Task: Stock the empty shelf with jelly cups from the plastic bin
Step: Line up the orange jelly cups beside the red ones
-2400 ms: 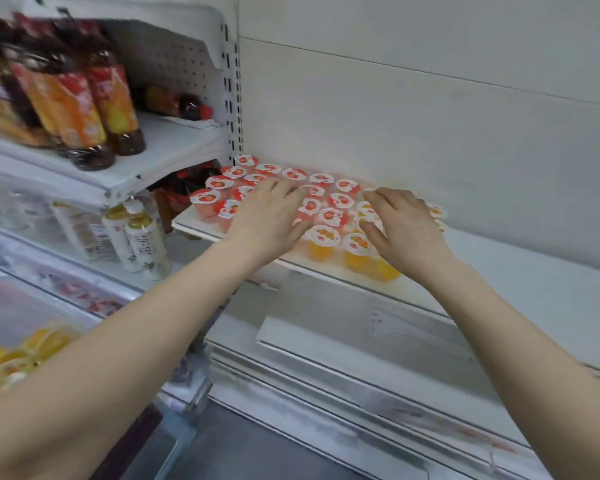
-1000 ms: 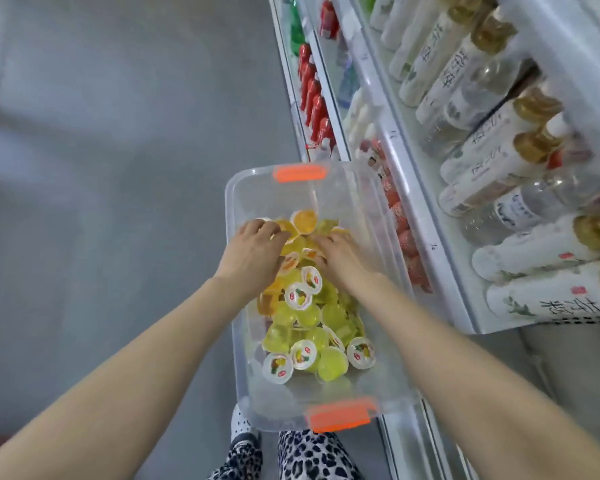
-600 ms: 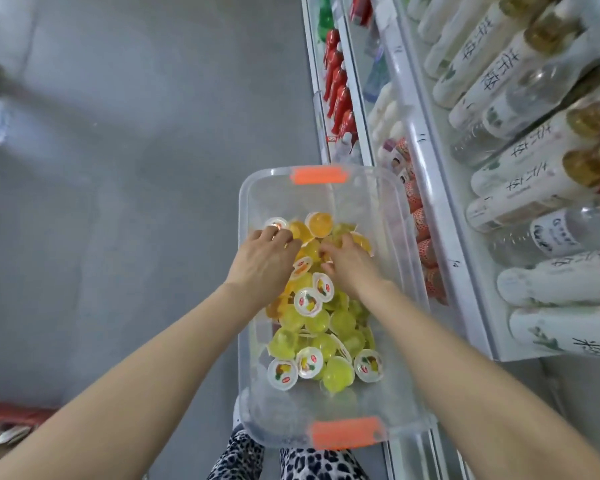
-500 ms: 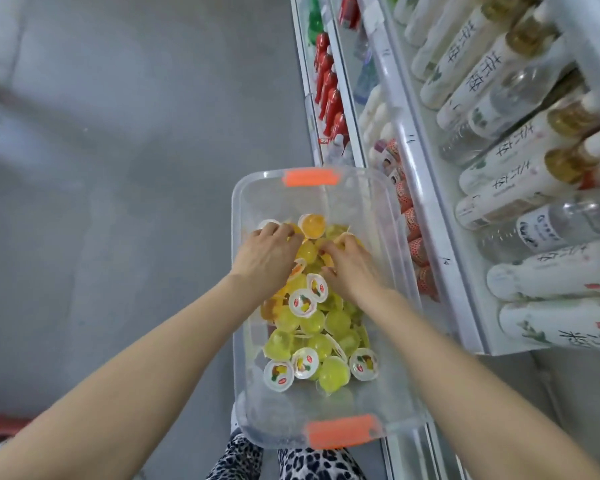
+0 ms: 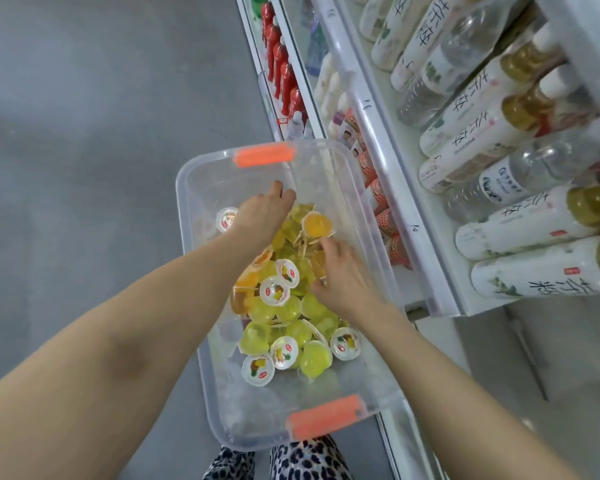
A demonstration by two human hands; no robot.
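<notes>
bare forearms; leopard-print trousers below.

Just the one camera, strapped to my head, so no second view overlaps with it. It's aimed almost straight down and a bit forward along the aisle. Both my forearms run in from the bottom corners, and the plastic bin sits dead center, pretty close under the lens. Grey floor fills the left side, the drink shelves cut across the right, bent by the wide angle.
</notes>
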